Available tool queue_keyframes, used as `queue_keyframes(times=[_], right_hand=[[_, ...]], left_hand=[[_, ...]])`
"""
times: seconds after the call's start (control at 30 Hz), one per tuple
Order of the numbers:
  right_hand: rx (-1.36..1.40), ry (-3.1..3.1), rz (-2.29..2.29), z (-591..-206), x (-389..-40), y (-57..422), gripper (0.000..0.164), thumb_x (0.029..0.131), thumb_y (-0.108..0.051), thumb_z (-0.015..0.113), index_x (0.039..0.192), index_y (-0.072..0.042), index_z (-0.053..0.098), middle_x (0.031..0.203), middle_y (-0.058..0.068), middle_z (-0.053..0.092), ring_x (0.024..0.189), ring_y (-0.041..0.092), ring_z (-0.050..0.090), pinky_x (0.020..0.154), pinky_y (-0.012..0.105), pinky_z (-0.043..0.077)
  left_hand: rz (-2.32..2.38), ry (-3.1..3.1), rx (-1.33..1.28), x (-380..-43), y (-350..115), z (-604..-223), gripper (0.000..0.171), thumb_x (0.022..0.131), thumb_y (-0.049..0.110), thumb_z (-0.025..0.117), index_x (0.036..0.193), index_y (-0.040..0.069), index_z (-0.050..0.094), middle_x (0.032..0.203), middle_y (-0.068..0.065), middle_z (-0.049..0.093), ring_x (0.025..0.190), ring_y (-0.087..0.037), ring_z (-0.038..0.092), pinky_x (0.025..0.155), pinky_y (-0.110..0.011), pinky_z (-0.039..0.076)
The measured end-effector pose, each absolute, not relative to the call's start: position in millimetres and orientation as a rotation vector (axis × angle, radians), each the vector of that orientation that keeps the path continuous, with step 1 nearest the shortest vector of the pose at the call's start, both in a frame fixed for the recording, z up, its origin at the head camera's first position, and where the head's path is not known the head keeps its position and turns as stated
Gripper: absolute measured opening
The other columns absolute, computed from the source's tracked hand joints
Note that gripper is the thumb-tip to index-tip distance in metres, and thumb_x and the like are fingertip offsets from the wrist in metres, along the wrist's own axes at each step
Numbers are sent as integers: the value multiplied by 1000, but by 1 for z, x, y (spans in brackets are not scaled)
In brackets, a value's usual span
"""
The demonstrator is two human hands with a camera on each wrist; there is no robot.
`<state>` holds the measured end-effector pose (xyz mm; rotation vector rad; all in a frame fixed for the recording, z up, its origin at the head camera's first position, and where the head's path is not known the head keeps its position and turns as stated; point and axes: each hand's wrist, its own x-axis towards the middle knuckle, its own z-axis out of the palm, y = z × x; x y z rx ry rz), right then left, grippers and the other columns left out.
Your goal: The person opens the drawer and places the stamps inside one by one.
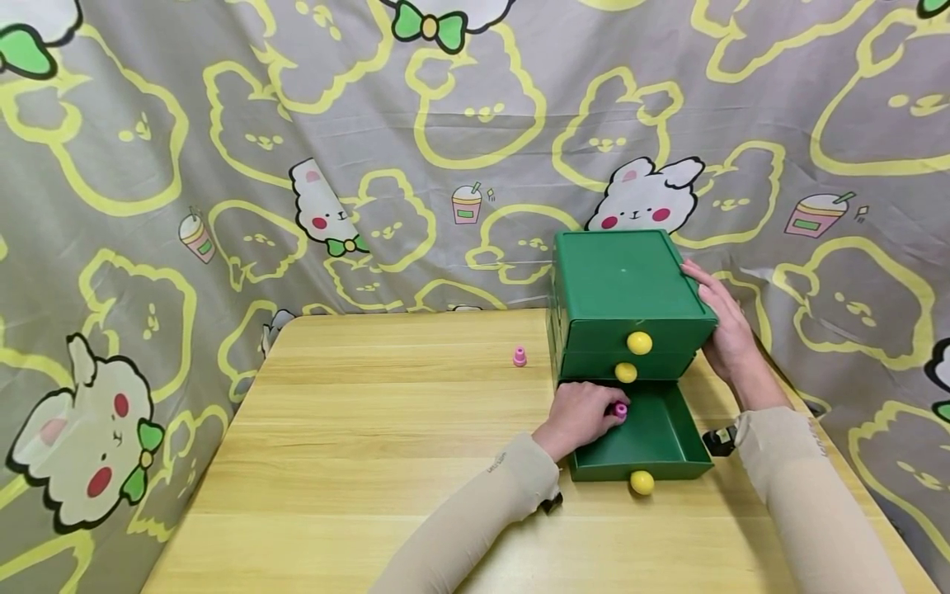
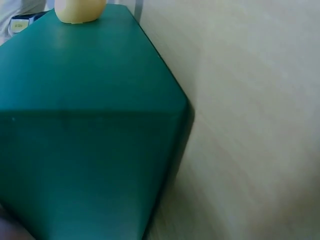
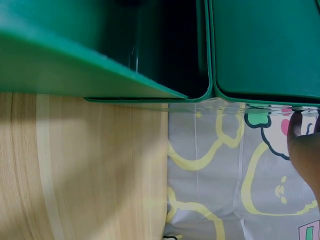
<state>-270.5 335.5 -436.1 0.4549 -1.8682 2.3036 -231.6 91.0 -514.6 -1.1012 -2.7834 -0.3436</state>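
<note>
A green drawer cabinet (image 1: 623,272) with yellow knobs stands at the right of the table. Its bottom drawer (image 1: 660,437) is pulled out. Over the left side of that drawer, my left hand (image 1: 582,417) pinches a small pink stepped piece (image 1: 620,410) between thumb and fingers. In the left wrist view, the drawer's outer wall (image 2: 80,165) fills much of the picture and the pink piece is out of sight. My right hand (image 1: 723,322) rests against the cabinet's right side; part of it shows at the right wrist view's edge.
A second small pink piece (image 1: 519,356) stands on the wooden table (image 1: 386,412), left of the cabinet. The two upper drawers are closed. A grey patterned curtain (image 1: 371,124) hangs behind and beside the table.
</note>
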Motion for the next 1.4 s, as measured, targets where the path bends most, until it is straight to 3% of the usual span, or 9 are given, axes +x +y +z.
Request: queue_keyframes(times=[0.23,0.43,0.53,0.7,0.87,1.13,1.4], right_hand=[[451,-1869,2298,-435,-269,336,49,114,-25,38,161,-12,39,172,-5,19,160,14,9,124,22,21],[450,-1858,2312,-437,-268,336,48,114,-24,37,161,-13,39,172,-6,20,160,13,8,125,23,19],[446,-1864,2313,-437,-268,336,48,114,-25,37,160,-14,39,171,-6,20,160,12,8,126,23,17],[453,-1855,2313,-435,-269,336,48,114,-25,38,160,-13,39,172,-6,20,160,13,8,125,23,20],[464,-1848,2320,-434,-268,336,49,114,-24,37,161,-12,38,172,-6,18,160,13,7,125,23,20],[455,-1862,2318,-436,-268,335,48,114,-25,38,161,-13,39,172,-6,19,160,12,7,125,22,19],[453,-1863,2312,-435,-269,335,49,114,-25,38,161,-11,37,172,-5,18,160,13,7,125,23,19]], left_hand=[[-547,-2744,-1152,-230,85,-514,27,99,37,72,126,37,73,120,19,73,103,0,68,79,-17,50],[-709,-2639,-1135,-227,77,-512,29,99,35,72,128,34,72,122,16,71,105,2,67,90,-13,50],[-749,-2518,-1136,-225,71,-508,23,99,34,72,122,33,75,117,17,73,103,2,68,86,-10,50],[-899,-2106,-1061,-229,61,-502,14,92,15,74,100,25,81,99,13,77,92,-3,67,82,-8,50],[-977,-1800,-890,-239,50,-501,20,82,3,71,93,18,79,95,5,74,89,-11,66,84,-18,52],[-1127,-1922,-545,-255,32,-516,34,83,3,70,115,15,71,118,-2,66,104,-21,55,89,-37,43],[-1379,-2251,-213,-270,12,-526,70,90,14,74,152,31,47,156,7,47,142,-19,41,117,-45,36]])
